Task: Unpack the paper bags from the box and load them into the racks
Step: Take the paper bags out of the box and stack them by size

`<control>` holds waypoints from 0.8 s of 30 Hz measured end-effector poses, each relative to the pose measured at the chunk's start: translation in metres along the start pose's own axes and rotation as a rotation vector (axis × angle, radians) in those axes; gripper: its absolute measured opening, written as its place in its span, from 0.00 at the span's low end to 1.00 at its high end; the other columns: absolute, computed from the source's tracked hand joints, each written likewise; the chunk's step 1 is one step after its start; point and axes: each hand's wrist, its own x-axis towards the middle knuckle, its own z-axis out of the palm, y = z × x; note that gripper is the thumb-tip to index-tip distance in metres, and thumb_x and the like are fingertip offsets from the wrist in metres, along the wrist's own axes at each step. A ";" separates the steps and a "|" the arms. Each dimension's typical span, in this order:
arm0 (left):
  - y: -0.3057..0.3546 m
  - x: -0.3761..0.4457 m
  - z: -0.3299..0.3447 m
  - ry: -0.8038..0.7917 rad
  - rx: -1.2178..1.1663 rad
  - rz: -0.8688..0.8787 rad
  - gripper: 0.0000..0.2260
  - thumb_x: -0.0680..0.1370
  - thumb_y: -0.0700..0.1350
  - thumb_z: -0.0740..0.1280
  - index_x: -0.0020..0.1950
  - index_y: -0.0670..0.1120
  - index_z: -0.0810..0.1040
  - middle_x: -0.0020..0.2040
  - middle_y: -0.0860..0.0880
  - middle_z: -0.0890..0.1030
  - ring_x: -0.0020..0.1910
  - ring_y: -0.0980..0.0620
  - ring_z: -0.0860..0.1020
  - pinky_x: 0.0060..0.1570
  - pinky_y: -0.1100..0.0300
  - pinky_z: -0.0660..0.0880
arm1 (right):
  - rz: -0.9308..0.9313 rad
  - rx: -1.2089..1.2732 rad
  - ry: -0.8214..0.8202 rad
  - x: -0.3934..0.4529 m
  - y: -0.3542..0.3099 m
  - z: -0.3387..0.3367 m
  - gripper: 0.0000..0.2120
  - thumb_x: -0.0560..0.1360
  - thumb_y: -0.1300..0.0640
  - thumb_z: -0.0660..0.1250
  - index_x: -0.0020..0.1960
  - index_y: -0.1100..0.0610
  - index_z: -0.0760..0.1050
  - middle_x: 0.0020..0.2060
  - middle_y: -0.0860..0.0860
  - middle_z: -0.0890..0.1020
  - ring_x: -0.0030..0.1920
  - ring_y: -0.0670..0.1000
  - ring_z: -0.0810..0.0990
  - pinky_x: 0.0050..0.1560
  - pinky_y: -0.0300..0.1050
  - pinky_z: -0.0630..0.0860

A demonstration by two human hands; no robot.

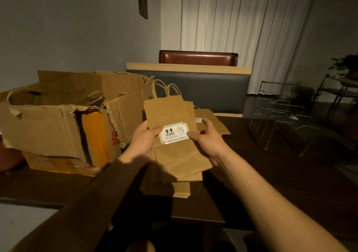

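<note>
Holding a flat brown paper bag (170, 116) over a dark wooden table (271, 174), both hands grip its sides. The left hand (144, 139) curls round the left edge, thumb on the front. The right hand (205, 137) holds the right edge, its thumb by a white sticker (174, 134) that says 9.9. Under the bag, more flat bags (174, 184) lie in a loose pile on the table, and another bag (213, 122) lies just behind the right hand. To the left sits a big torn cardboard box (58, 124) with its flaps open; bags with rope handles (93, 97) show inside it. To the right stand clear racks (279, 116), well apart from the box. Farther back are a gray bench seat (193, 91), a brown chair back (197, 58), a gray wall and a white curtain (242, 29).
</note>
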 end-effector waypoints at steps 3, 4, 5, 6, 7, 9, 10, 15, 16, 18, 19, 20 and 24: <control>-0.009 0.005 0.000 -0.017 0.264 -0.082 0.13 0.78 0.35 0.67 0.62 0.40 0.77 0.59 0.41 0.82 0.51 0.45 0.83 0.54 0.50 0.78 | 0.168 0.058 0.015 0.012 0.028 0.016 0.19 0.77 0.64 0.69 0.67 0.57 0.73 0.57 0.55 0.83 0.55 0.55 0.83 0.60 0.57 0.79; -0.016 0.004 -0.001 -0.011 0.387 -0.136 0.16 0.79 0.38 0.67 0.66 0.40 0.75 0.61 0.44 0.80 0.53 0.47 0.81 0.52 0.55 0.76 | 0.173 -0.035 0.054 0.015 0.042 0.023 0.16 0.76 0.64 0.69 0.63 0.57 0.76 0.55 0.55 0.84 0.54 0.55 0.83 0.59 0.57 0.79; -0.026 0.003 -0.005 0.017 0.465 -0.195 0.20 0.79 0.40 0.68 0.70 0.40 0.72 0.64 0.45 0.77 0.57 0.47 0.78 0.53 0.57 0.72 | 0.174 -0.156 0.082 0.018 0.056 0.031 0.14 0.75 0.63 0.70 0.59 0.57 0.78 0.55 0.54 0.84 0.53 0.55 0.83 0.58 0.55 0.80; -0.034 0.003 -0.009 0.045 0.477 -0.233 0.24 0.79 0.41 0.69 0.74 0.39 0.67 0.69 0.42 0.73 0.63 0.44 0.75 0.56 0.58 0.70 | 0.161 -0.248 0.097 0.021 0.071 0.038 0.12 0.73 0.62 0.71 0.57 0.56 0.80 0.55 0.54 0.84 0.52 0.55 0.83 0.57 0.52 0.81; -0.040 0.003 -0.015 0.064 0.464 -0.250 0.26 0.79 0.40 0.68 0.75 0.37 0.65 0.71 0.39 0.71 0.67 0.40 0.72 0.58 0.60 0.70 | 0.134 -0.302 0.111 0.024 0.083 0.045 0.12 0.73 0.61 0.70 0.56 0.57 0.80 0.55 0.53 0.83 0.52 0.54 0.83 0.57 0.48 0.80; -0.045 0.005 -0.021 0.026 0.453 -0.309 0.20 0.80 0.36 0.65 0.71 0.32 0.70 0.68 0.33 0.73 0.64 0.37 0.75 0.45 0.76 0.71 | 0.082 -0.297 0.141 0.021 0.090 0.054 0.13 0.73 0.60 0.70 0.58 0.57 0.79 0.57 0.53 0.83 0.54 0.53 0.83 0.56 0.45 0.80; -0.044 0.005 -0.023 0.012 0.460 -0.315 0.15 0.80 0.34 0.64 0.66 0.31 0.74 0.62 0.31 0.77 0.55 0.38 0.80 0.35 0.78 0.70 | 0.063 -0.301 0.156 0.016 0.088 0.057 0.14 0.74 0.61 0.69 0.59 0.56 0.78 0.58 0.53 0.82 0.56 0.53 0.82 0.57 0.44 0.79; -0.043 0.005 -0.023 0.006 0.239 -0.474 0.11 0.74 0.34 0.71 0.56 0.37 0.81 0.54 0.37 0.83 0.53 0.41 0.82 0.59 0.47 0.78 | 0.056 -0.134 0.116 -0.005 0.076 0.047 0.24 0.79 0.67 0.64 0.74 0.60 0.68 0.67 0.54 0.77 0.62 0.50 0.77 0.59 0.38 0.71; -0.044 0.002 -0.019 -0.009 0.263 -0.420 0.15 0.73 0.32 0.71 0.60 0.37 0.80 0.56 0.37 0.82 0.56 0.39 0.81 0.62 0.42 0.76 | 0.055 -0.057 0.105 -0.008 0.076 0.043 0.26 0.79 0.66 0.65 0.75 0.59 0.65 0.68 0.54 0.76 0.59 0.48 0.78 0.58 0.39 0.73; -0.044 -0.009 -0.008 -0.042 0.221 -0.246 0.21 0.74 0.28 0.68 0.66 0.40 0.76 0.58 0.38 0.82 0.57 0.39 0.81 0.62 0.39 0.75 | 0.065 0.039 0.095 -0.010 0.071 0.031 0.32 0.78 0.60 0.69 0.79 0.55 0.59 0.71 0.53 0.73 0.64 0.51 0.77 0.64 0.48 0.75; -0.041 -0.014 -0.002 -0.057 0.155 -0.157 0.21 0.75 0.28 0.67 0.67 0.41 0.75 0.59 0.39 0.82 0.57 0.40 0.81 0.60 0.40 0.76 | 0.073 0.049 0.091 -0.009 0.066 0.023 0.33 0.78 0.55 0.69 0.79 0.53 0.59 0.72 0.53 0.72 0.67 0.53 0.75 0.67 0.54 0.74; -0.035 -0.019 0.003 -0.056 0.091 -0.066 0.21 0.76 0.28 0.66 0.66 0.44 0.74 0.60 0.41 0.82 0.57 0.41 0.81 0.58 0.41 0.77 | 0.053 0.055 0.063 -0.006 0.060 0.014 0.30 0.78 0.51 0.69 0.77 0.52 0.63 0.70 0.51 0.74 0.66 0.53 0.76 0.67 0.56 0.74; -0.023 -0.028 0.018 -0.105 0.090 0.220 0.23 0.75 0.41 0.70 0.69 0.51 0.70 0.67 0.47 0.78 0.67 0.48 0.76 0.64 0.48 0.73 | -0.250 0.075 0.066 -0.020 0.042 -0.003 0.10 0.82 0.51 0.62 0.62 0.47 0.75 0.57 0.43 0.83 0.58 0.42 0.81 0.60 0.44 0.76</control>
